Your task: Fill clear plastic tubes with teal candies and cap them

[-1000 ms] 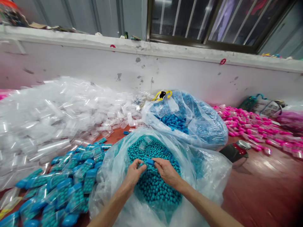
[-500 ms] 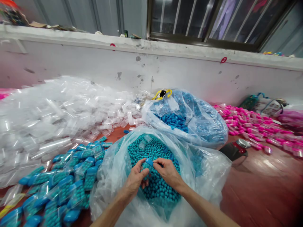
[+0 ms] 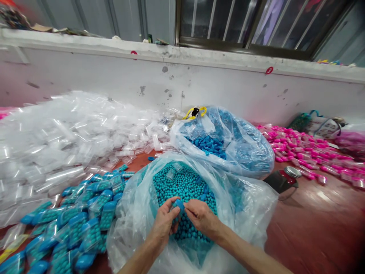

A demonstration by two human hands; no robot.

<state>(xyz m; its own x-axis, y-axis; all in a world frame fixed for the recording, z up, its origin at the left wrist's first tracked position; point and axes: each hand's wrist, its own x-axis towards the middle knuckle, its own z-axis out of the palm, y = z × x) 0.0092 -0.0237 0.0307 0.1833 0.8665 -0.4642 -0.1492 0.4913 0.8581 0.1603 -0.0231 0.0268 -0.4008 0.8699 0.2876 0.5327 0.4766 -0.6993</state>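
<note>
My left hand (image 3: 165, 217) is closed around a small container with a blue cap (image 3: 178, 205), over the open plastic bag (image 3: 239, 236) of teal beads (image 3: 176, 179). The container's body is mostly hidden by my fingers. My right hand (image 3: 202, 216) is pinched at the right side of the blue cap; whether anything else is between its fingertips is too small to tell. Some blue caps and a clear piece lie on the beads. Left of the bag is a pile of blue-capped containers filled with teal beads (image 3: 91, 232).
Clear empty containers (image 3: 65, 133) are heaped at the left. Behind the bead bag stands a bag of blue caps (image 3: 242, 148). Pink-capped containers (image 3: 308, 148) and a dark jar with a metal lid (image 3: 292, 172) are at the right. A white wall (image 3: 228, 87) runs behind.
The capped container has tilted and dropped slightly in my left hand, its cap now facing me more. My right hand has moved slightly down and stays beside the cap.
</note>
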